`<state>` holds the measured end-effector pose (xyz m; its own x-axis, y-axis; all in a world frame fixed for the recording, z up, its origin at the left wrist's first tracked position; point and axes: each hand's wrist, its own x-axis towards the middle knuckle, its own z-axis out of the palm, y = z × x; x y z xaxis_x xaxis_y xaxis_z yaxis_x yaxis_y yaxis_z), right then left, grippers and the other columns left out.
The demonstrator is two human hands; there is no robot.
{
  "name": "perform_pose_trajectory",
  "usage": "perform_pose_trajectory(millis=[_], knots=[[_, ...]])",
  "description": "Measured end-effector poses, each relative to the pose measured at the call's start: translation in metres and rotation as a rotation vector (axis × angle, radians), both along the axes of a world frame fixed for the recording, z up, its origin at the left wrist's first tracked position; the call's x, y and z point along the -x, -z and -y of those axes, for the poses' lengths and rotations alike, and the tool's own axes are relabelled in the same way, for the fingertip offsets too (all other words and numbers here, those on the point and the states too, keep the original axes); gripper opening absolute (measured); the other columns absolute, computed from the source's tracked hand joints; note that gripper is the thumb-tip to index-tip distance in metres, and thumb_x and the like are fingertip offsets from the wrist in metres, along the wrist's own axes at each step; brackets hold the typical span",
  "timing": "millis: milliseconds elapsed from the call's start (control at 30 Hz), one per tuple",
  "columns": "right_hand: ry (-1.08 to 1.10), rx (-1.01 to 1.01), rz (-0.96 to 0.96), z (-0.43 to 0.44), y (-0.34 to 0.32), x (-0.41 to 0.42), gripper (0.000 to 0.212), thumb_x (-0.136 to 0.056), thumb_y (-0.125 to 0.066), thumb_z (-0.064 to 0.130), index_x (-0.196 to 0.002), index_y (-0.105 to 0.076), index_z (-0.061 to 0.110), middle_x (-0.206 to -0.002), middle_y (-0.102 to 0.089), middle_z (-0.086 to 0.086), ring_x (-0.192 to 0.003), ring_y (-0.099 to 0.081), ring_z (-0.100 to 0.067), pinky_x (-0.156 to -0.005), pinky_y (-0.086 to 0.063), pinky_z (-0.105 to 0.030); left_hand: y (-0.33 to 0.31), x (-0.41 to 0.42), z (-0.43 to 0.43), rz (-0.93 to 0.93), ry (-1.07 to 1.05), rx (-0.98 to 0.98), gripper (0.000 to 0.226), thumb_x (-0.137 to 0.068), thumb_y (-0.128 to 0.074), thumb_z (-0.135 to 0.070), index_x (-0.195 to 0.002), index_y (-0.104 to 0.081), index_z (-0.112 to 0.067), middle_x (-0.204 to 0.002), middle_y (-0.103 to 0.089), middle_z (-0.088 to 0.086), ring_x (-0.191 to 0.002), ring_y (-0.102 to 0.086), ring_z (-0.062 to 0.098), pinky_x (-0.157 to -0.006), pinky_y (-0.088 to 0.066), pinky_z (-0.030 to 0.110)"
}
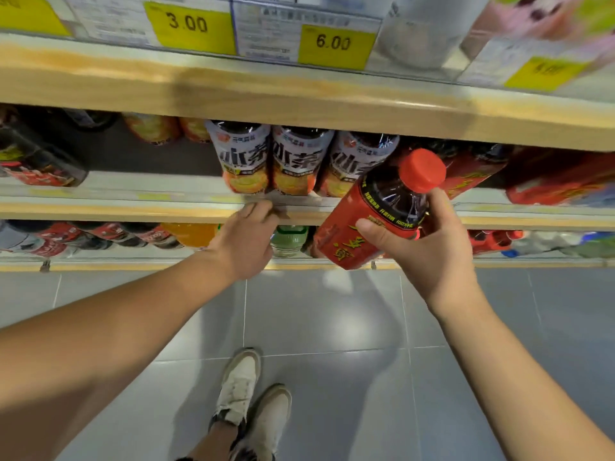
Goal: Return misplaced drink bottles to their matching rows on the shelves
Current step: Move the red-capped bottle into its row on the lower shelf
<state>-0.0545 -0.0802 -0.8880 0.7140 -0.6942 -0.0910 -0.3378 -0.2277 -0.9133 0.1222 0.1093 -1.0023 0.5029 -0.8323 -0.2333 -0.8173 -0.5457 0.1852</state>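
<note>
Red-labelled bottle: dark drink, red cap, tilted with the cap up and to the right; it is off the shelves, in front of the middle shelf edge.
Right hand: thumb and fingers are wrapped round the bottle's shoulder below the cap.
Left hand: fingers bent, tips resting on the middle shelf's front strip; it holds no bottle.
In the way: three white-and-orange bottles stand side by side on the middle shelf; the held bottle overlaps the rightmost one.
Matching row: red-labelled bottles stand just right of the held one on the same shelf.
Lower shelf: a green-capped bottle between the hands, an orange bottle and dark bottles with red labels to the left.
Writing: yellow price tags read "3.00" and "6.00"; yellow characters on the red label, large dark characters on the white labels; small print unreadable.
Below: grey tiled floor, pale shoes.
</note>
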Motion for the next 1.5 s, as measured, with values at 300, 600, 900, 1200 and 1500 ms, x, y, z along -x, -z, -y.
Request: perform_pose_trajectory(millis=[300,600,900,1200,1500], knots=[[-0.001,0.043,0.056,0.082,0.003,0.053,0.069,-0.068,-0.095,0.046,-0.128,-0.062,0.040,-0.121,-0.071,0.017,-0.114,-0.066,-0.005,-0.092,-0.053,-0.022,-0.005,0.052,0.067,-0.076,0.039,0.101,0.065,-0.075,-0.065,-0.005,-0.138,-0.052,0.002,-0.142,-0.047,0.021,-0.126,-0.048,0.040,-0.107,-0.043,0.045],[-0.088,0.028,0.052,0.187,0.006,0.104,0.077,-0.065,-0.095,0.052,-0.132,-0.059,0.040,-0.127,-0.067,0.018,-0.120,-0.060,0.001,-0.101,-0.049,-0.028,-0.001,0.110,0.143,-0.040,-0.144,0.022,0.069,-0.083,-0.068,-0.021,-0.145,-0.043,-0.006,-0.151,-0.039,0.017,-0.139,-0.036,0.035,-0.117,-0.030,0.045],[-0.158,0.064,0.047,0.255,0.002,0.137,0.073,-0.074,-0.091,0.044,-0.136,-0.055,0.037,-0.125,-0.066,0.024,-0.120,-0.058,0.005,-0.090,-0.046,-0.007,-0.004,0.155,0.209,-0.032,-0.318,0.002,0.057,-0.089,-0.058,-0.028,-0.143,-0.043,-0.016,-0.138,-0.042,0.014,-0.129,-0.038,0.034,-0.109,-0.033,0.048],[-0.122,0.100,0.045,0.275,0.000,0.139,0.068,-0.078,-0.091,0.033,-0.133,-0.052,0.042,-0.127,-0.065,0.011,-0.116,-0.061,0.001,-0.072,-0.055,-0.008,-0.004,0.162,0.227,-0.030,-0.259,-0.084,0.067,-0.089,-0.056,-0.030,-0.151,-0.031,-0.025,-0.145,-0.034,0.008,-0.137,-0.031,0.030,-0.114,-0.029,0.044],[-0.108,0.139,0.017,0.280,0.002,0.117,0.061,-0.073,-0.090,0.044,-0.119,-0.050,0.046,-0.121,-0.066,0.015,-0.115,-0.062,0.000,-0.097,-0.049,-0.018,-0.008,0.157,0.224,-0.078,-0.240,-0.220,0.078,-0.094,-0.052,-0.036,-0.157,-0.006,-0.032,-0.154,-0.014,0.006,-0.146,-0.012,0.025,-0.107,-0.042,0.048]])
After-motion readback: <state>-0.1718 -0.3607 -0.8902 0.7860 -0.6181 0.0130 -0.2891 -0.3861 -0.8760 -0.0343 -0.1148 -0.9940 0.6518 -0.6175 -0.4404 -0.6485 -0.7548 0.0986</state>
